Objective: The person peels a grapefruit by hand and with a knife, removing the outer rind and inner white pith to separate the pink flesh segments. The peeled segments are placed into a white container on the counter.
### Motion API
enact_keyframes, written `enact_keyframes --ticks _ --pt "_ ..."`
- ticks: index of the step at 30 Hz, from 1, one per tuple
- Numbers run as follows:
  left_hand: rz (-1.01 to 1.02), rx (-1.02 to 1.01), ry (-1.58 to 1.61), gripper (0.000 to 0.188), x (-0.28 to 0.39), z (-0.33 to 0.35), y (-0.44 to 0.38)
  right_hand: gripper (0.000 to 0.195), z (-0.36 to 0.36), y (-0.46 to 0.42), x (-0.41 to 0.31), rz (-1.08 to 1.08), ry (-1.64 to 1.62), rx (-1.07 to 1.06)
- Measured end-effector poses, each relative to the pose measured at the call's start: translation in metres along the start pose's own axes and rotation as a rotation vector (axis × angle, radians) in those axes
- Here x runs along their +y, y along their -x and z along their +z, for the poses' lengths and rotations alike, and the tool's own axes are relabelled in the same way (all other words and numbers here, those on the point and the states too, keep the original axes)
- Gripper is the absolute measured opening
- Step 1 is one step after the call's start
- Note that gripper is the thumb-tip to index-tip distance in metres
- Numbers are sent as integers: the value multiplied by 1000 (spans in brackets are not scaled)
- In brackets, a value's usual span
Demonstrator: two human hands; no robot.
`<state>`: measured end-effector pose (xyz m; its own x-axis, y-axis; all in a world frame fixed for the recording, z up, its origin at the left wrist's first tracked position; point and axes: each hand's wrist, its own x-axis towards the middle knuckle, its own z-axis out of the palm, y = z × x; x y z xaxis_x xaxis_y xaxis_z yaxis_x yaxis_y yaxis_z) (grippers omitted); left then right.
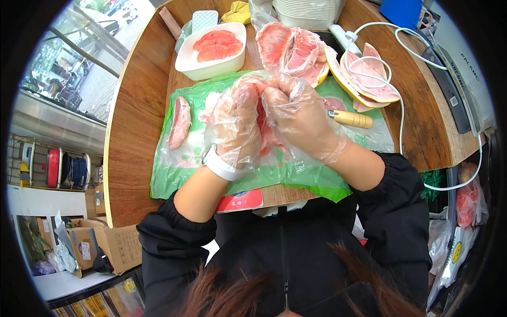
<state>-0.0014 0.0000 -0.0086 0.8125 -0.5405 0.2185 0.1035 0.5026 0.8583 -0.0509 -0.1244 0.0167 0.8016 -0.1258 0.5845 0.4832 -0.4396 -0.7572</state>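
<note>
Both of my hands wear clear plastic gloves and meet over a green plastic bag [178, 182] spread on the table. Between them is a red pomelo segment [263, 126], mostly hidden by the fingers. My left hand [235, 123] grips its left side, and my right hand [297, 113] pinches it near the top. A separate segment [180, 123] in pale membrane lies left of my left hand. Beyond my hands sits the opened pomelo [291, 49], partly in its rind. Peeled red flesh [218, 46] rests in a white plastic tub [212, 71].
A wooden knife handle [351, 118] lies right of my right hand, its blade hidden. Pomelo rind [368, 81] sits at the right under a white cable [402, 119]. Stacked white containers [309, 14] stand at the back. A raised wooden panel [134, 119] borders the left.
</note>
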Motion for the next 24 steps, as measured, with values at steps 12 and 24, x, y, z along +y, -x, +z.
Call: enact_keyframes --ticks 12,24 --pt "55 -2 -157 48 2 -3 0 16 -6 -3 -15 103 75 -67" --pt "225 -39 -695 60 4 -8 -6 13 -21 -4 9 -540 773 -179"
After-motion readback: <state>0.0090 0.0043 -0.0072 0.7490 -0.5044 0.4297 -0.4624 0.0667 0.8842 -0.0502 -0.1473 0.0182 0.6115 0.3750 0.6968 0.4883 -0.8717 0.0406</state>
